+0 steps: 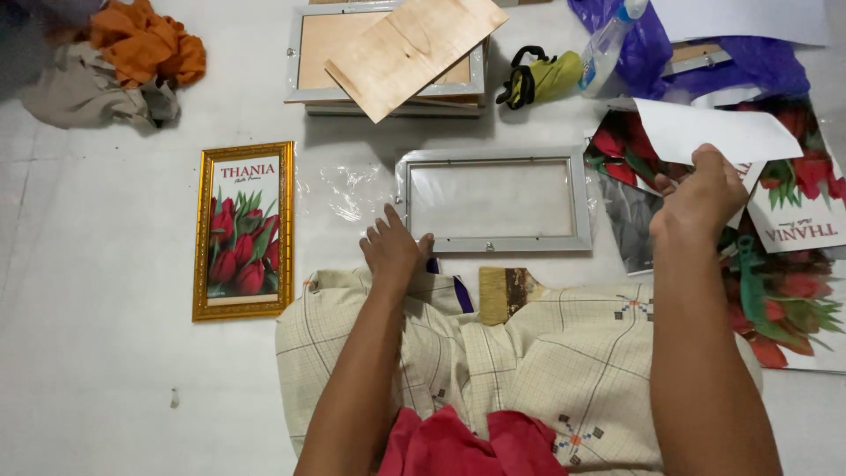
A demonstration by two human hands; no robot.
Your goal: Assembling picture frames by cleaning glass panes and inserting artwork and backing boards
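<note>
A silver picture frame (493,244) lies flat on the white floor in front of me, its glass showing the floor. My left hand (393,249) rests at its near left corner, fingers touching the frame edge. To the right, my right hand (701,199) grips a white sheet (714,132), a print lifted by its edge with the blank back facing up. Below it lies a pile of red tulip prints (793,291).
A gold-framed tulip picture (243,231) lies at left. Stacked frames with a plywood backing board (414,48) sit behind. A brush (504,291) lies by my knee. Clear plastic wrap (348,189), orange and grey cloths (132,44), a plastic bottle (608,44), purple bag (749,62).
</note>
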